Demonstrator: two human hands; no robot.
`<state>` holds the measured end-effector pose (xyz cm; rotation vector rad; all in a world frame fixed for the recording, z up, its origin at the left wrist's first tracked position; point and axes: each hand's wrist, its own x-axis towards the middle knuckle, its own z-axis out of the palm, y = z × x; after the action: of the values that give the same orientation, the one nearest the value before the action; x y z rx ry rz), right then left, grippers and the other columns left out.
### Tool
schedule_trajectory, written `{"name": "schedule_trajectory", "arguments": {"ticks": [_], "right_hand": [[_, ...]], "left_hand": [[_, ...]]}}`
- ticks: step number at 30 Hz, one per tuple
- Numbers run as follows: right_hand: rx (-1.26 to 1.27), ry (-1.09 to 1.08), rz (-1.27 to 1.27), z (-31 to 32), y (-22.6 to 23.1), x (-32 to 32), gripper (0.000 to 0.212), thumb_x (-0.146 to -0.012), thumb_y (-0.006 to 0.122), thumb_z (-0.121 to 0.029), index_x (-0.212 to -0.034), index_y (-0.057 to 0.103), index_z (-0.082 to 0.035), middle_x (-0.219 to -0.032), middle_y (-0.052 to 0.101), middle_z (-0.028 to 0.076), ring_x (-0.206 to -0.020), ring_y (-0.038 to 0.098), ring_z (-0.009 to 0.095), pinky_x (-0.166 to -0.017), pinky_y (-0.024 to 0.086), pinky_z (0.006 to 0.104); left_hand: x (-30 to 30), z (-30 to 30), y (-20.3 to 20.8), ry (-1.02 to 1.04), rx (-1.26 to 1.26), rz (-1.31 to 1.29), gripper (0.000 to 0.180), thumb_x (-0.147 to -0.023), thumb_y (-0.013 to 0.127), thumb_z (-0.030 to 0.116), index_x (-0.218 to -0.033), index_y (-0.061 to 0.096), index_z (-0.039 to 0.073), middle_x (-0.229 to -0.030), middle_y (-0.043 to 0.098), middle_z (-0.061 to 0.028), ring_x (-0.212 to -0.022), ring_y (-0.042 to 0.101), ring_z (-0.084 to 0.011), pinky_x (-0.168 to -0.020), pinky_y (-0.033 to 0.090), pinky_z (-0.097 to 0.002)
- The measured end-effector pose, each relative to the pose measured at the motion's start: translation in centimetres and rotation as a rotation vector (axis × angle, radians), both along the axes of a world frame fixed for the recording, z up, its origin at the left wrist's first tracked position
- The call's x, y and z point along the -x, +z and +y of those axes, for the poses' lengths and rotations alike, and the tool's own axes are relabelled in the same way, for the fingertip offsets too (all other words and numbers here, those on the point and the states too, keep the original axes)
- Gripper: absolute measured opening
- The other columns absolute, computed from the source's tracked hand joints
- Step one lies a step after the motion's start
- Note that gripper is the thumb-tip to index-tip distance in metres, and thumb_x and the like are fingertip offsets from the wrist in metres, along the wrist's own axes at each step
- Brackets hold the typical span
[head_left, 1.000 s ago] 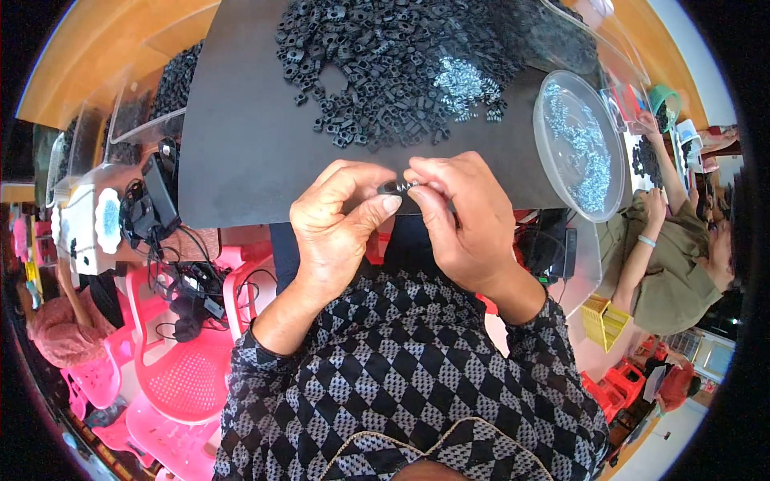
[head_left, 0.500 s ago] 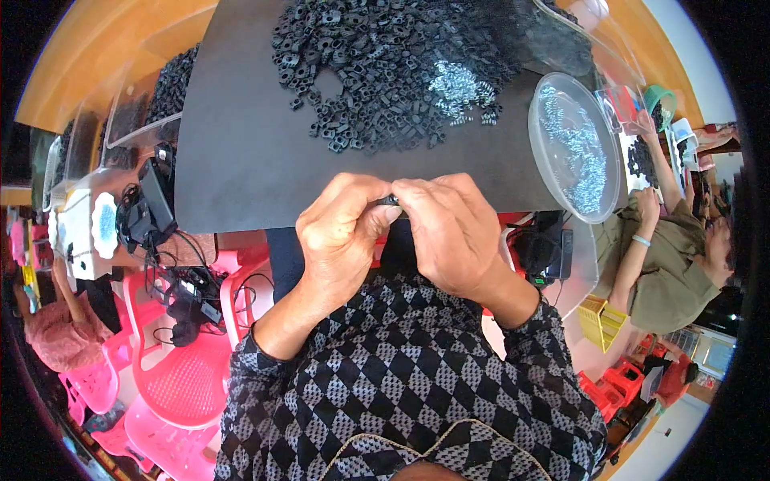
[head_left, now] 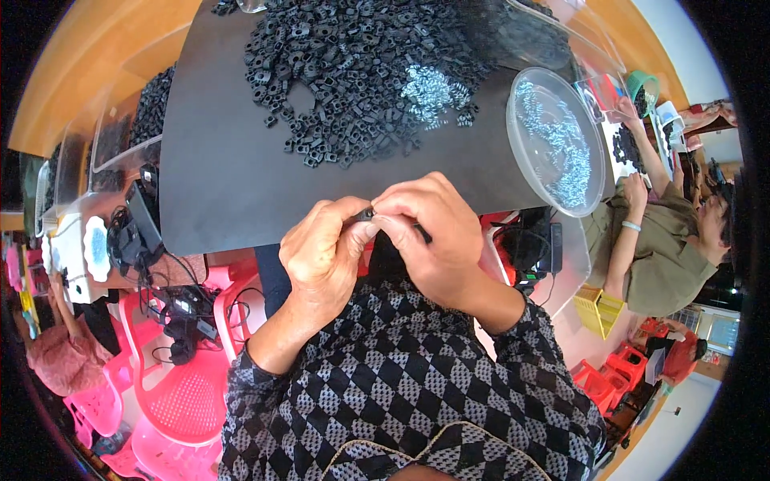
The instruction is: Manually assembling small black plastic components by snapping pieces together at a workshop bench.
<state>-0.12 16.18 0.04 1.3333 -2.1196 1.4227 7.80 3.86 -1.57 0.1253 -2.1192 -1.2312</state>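
Note:
My left hand is closed, pinching a small black plastic part between thumb and forefinger just off the table's near edge. The fingertips of my right hand meet it from the other side, also pinched. A second small black piece shows under the curled fingers of my right hand; its shape is mostly hidden. Beyond my hands, a wide heap of black plastic parts covers the far half of the dark table. Small silvery metal springs lie on the heap's right side.
A round clear plastic dish with many springs sits at the table's right edge. Clear bins of black parts stand at left. Pink chairs and cables are lower left. A co-worker sits at right near a yellow basket.
The whole view has shifted, with table and heap further left. My right fingers have drawn back a little, so more of the part shows, and a black piece has become visible under them.

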Motion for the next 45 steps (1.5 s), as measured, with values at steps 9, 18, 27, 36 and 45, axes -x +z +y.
{"name": "schedule_trajectory", "arguments": {"ticks": [9,18,27,36,45], "right_hand": [[-0.015,-0.004,0.014,0.3,-0.4,-0.8,0.023,-0.076,0.067,0.002,-0.098,0.063,-0.001,-0.097,0.062,0.013,-0.081,0.058,0.027,-0.069,0.047,0.0337],[-0.228,-0.314,0.026,1.9,-1.0,5.4,0.018,-0.075,0.067,-0.004,-0.093,0.066,-0.003,-0.083,0.061,0.011,-0.078,0.058,0.026,-0.068,0.047,0.0344],[-0.396,-0.37,0.297,0.9,-1.9,6.5,0.017,-0.068,0.071,-0.006,-0.083,0.062,-0.006,-0.079,0.054,0.01,-0.077,0.052,0.03,-0.064,0.044,0.0402],[-0.312,-0.313,0.055,1.5,-0.8,5.5,0.018,-0.071,0.068,-0.002,-0.085,0.056,-0.003,-0.078,0.056,0.011,-0.073,0.055,0.029,-0.063,0.045,0.0388],[-0.182,-0.254,-0.261,3.6,-0.5,4.0,0.016,-0.076,0.068,-0.002,-0.089,0.06,-0.001,-0.082,0.061,0.008,-0.061,0.058,0.014,-0.054,0.047,0.026]], "left_hand": [[0.6,-0.3,-0.5,-0.026,-0.028,0.043,0.019,-0.071,0.073,-0.002,-0.087,0.062,-0.001,-0.075,0.062,-0.0098,-0.061,0.06,-0.0187,-0.055,0.047,-0.0267],[-0.2,-0.5,-0.9,-0.153,-0.7,-0.137,0.016,-0.079,0.072,0.003,-0.091,0.063,-0.002,-0.079,0.064,-0.0022,-0.069,0.057,-0.0066,-0.063,0.048,-0.0208],[-0.1,-0.9,-1.4,-0.177,-0.628,-0.156,0.017,-0.08,0.071,0.003,-0.093,0.062,-0.003,-0.085,0.065,-0.0058,-0.072,0.059,-0.0094,-0.067,0.05,-0.0222],[0.1,-0.7,-1.1,-0.186,-0.676,-0.146,0.015,-0.082,0.069,0.002,-0.094,0.062,-0.003,-0.087,0.065,-0.0068,-0.071,0.059,-0.0097,-0.067,0.05,-0.0222],[0.6,-0.4,-0.6,-0.215,-0.834,-0.063,0.015,-0.084,0.068,0.002,-0.097,0.061,-0.002,-0.088,0.065,-0.004,-0.074,0.059,-0.007,-0.068,0.049,-0.0204]]}}
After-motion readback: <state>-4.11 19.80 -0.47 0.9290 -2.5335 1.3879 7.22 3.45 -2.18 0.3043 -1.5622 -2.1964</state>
